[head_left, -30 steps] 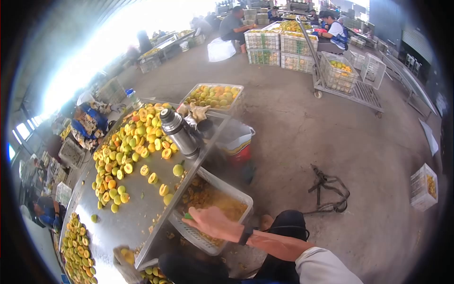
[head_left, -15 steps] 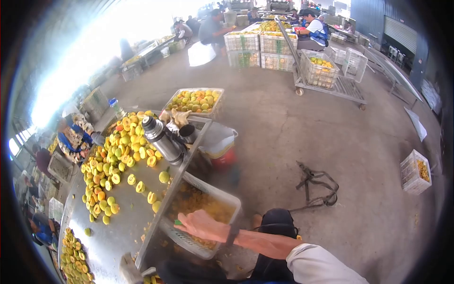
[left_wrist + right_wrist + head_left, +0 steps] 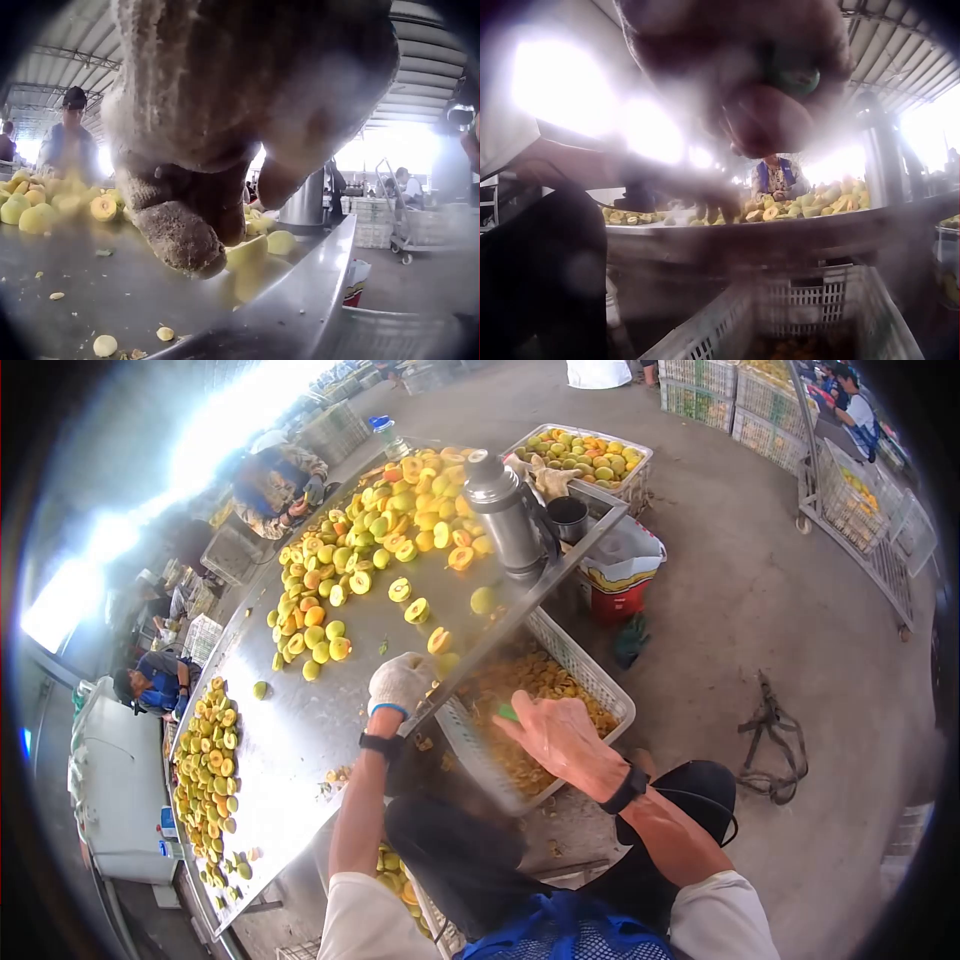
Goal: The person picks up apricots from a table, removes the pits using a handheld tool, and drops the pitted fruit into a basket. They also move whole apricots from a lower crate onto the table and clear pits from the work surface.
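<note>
My left hand (image 3: 400, 685), in a knitted glove, is over the metal table (image 3: 300, 735) near its raised edge. Its bent fingers reach down beside a cut yellow peach (image 3: 247, 255), with the thumb apart from it in the left wrist view. A second half (image 3: 440, 640) lies just beyond the hand. My bare right hand (image 3: 565, 735) grips a small green-handled tool (image 3: 508, 712), whose working end is hidden or blurred. That hand hangs over a white plastic crate (image 3: 590, 675) holding brownish-yellow scraps (image 3: 540, 680).
A large peach pile (image 3: 345, 555) covers the table's far part, with another heap (image 3: 205, 760) at the left. A steel thermos (image 3: 505, 515) and a dark cup (image 3: 568, 518) stand near the edge. Beyond is a full fruit crate (image 3: 640, 460). Dark straps (image 3: 775, 745) lie on the floor.
The head view has swung left and down. My gloved left hand has come up from the lower edge onto the table. My right hand stays over the crate with the green-handled tool.
</note>
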Action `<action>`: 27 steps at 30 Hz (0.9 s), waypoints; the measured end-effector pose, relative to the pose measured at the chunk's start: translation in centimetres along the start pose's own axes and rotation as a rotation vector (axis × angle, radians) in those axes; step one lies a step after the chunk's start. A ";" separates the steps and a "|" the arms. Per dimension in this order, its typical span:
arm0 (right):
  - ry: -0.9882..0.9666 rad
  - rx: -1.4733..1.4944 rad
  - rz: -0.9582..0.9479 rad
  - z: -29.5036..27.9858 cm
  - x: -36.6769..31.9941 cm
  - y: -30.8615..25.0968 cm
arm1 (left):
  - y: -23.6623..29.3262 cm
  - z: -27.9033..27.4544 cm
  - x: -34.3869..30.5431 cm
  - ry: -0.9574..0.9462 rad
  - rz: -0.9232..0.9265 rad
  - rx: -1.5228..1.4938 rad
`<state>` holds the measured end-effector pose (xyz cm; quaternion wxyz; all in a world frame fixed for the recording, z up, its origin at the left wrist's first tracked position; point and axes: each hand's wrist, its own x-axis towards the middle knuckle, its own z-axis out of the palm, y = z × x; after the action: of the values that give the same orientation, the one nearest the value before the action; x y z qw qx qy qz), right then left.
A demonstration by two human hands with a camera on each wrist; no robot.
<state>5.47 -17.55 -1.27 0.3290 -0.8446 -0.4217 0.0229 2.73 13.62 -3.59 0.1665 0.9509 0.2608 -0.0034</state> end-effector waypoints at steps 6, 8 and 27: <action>0.111 -0.027 -0.091 0.5 0.1 0.2 | 1.7 2.6 3.6 -0.088 -0.088 0.139; 0.032 0.018 -0.018 -0.3 0.2 -0.4 | 1.3 3.0 4.4 -0.108 -0.076 0.144; 0.190 0.155 -0.097 0.6 1.2 -2.5 | 0.1 -2.3 -4.0 0.057 -0.096 -1.442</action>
<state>4.31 -15.27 0.00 0.4323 -0.7937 -0.4260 -0.0407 -0.91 12.28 -1.06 0.7454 0.5916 0.2437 0.1870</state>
